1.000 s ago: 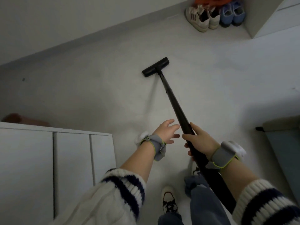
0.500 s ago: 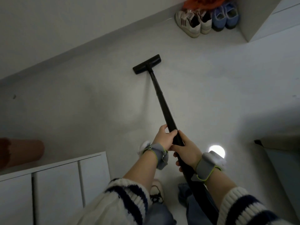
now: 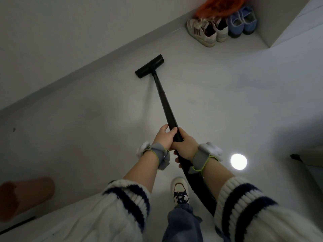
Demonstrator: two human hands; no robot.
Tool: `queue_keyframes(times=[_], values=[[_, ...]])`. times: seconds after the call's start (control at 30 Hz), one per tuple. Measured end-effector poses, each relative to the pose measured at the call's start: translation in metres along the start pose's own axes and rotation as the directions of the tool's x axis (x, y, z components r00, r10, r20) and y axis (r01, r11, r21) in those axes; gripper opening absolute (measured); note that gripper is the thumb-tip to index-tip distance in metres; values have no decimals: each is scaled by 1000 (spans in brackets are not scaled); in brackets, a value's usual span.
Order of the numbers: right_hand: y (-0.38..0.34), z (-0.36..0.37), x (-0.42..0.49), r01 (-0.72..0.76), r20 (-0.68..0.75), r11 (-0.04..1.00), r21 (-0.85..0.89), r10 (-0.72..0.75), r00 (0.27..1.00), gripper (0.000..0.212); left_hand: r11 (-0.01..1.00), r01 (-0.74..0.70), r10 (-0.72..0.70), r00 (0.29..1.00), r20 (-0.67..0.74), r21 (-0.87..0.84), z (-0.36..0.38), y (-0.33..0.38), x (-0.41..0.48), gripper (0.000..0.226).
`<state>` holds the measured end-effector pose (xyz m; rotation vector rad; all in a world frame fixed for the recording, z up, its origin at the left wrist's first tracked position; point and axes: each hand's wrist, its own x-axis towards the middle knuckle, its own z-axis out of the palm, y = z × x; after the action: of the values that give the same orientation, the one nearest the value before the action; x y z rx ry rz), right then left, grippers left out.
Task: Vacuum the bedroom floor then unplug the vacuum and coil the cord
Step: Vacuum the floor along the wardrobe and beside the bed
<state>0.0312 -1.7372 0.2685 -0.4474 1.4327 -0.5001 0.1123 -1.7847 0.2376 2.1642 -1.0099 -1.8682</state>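
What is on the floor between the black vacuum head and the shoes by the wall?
Nothing. In the head view, only bare pale floor lies between the vacuum head and the white sneakers.

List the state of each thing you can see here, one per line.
vacuum wand: tilted, gripped by both hands
floor head: flat on the floor beside the baseboard
left hand: closed on the wand
right hand: closed on the wand
white sneakers: paired against the wall
blue shoes: paired beside them
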Motion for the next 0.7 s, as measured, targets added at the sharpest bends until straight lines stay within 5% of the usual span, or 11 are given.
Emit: queue_keyframes(times=[0.37, 0.7], values=[[-20, 19, 1, 5, -15, 1000, -5, -5, 1000, 51, 976, 0, -2, 1000, 7, 216, -25, 22, 14, 62], [30, -40, -71, 42, -8, 996, -73, -43, 999, 71, 964, -16, 6, 999, 37, 266, 49, 0, -43, 62]])
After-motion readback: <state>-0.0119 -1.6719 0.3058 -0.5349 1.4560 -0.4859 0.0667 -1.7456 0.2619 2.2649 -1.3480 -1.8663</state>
